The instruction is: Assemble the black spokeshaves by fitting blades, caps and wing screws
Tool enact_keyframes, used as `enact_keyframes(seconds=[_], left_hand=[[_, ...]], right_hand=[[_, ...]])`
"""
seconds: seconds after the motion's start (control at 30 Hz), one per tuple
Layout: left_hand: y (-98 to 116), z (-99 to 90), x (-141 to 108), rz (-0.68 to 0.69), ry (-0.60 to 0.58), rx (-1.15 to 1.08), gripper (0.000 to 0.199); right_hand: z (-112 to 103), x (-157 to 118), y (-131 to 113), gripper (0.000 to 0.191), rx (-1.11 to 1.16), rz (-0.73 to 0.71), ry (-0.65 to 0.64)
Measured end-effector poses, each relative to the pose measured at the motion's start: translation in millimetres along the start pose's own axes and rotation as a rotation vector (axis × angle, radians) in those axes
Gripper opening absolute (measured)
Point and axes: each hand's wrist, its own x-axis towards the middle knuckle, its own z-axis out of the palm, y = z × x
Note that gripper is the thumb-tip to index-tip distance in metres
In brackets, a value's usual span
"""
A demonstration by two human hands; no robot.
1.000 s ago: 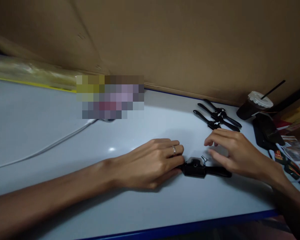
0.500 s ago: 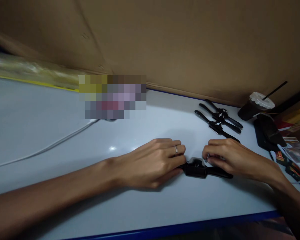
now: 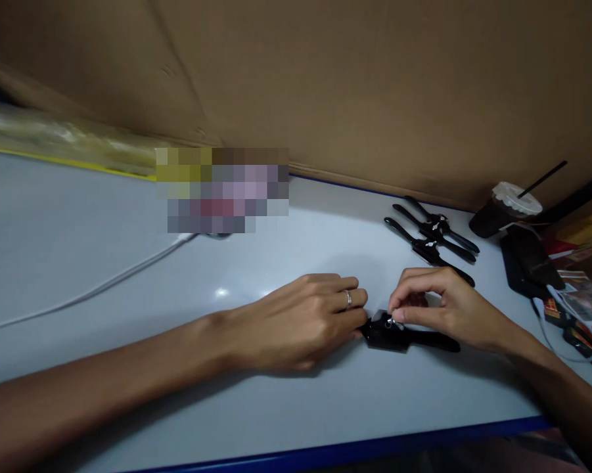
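A black spokeshave [image 3: 387,336] lies flat on the table, one handle pointing right. Wrapped around its left handle are the fingers of my left hand [image 3: 308,322], which has a ring on one finger. My right hand [image 3: 436,305] is closed in a pinch on a small silver thumbscrew [image 3: 395,318], held right at the hole in the middle of the spokeshave's body. A dark metal plate [image 3: 378,316] shows on the body beneath the screw. How far the screw sits in the hole cannot be seen.
Behind my right hand lie several more black spokeshaves [image 3: 432,236]. A lidded cup with a straw [image 3: 505,207] and a dark device with a cable [image 3: 529,263] stand at the right. A white cable [image 3: 103,286] runs left from a blurred-out patch. Cardboard [image 3: 349,85] walls the back.
My right hand has moved left with the thumbscrew, from beside the spokeshave's body to the hole in it. My left hand and the spokeshave have stayed in place.
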Motion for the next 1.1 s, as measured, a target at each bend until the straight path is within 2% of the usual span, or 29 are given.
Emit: enact_keyframes(seconds=[0.33,0.57,0.83,0.97,1.1], left_hand=[[-0.2,0.3,0.0,0.008,-0.01,0.029,0.03],[-0.5,-0.6,-0.2,-0.002,0.001,0.027,0.028],[0.2,-0.7,-0.3,0.007,-0.012,0.021,0.024],[0.5,-1.7,1.3,0.01,-0.002,0.023,0.022],[-0.1,-1.7,2.1,0.017,0.005,0.02,0.023]], right_hand=[[8.1,1.3,7.8,0.008,-0.072,-0.001,0.035],[12.3,2.1,7.4,0.008,0.022,0.038,0.008],[17.6,-2.1,4.5,0.011,-0.186,-0.041,0.072],[19.2,-5.5,1.4,0.017,-0.426,-0.037,0.076],[29.7,-7.8,3.5,0.023,-0.719,-0.118,0.141]])
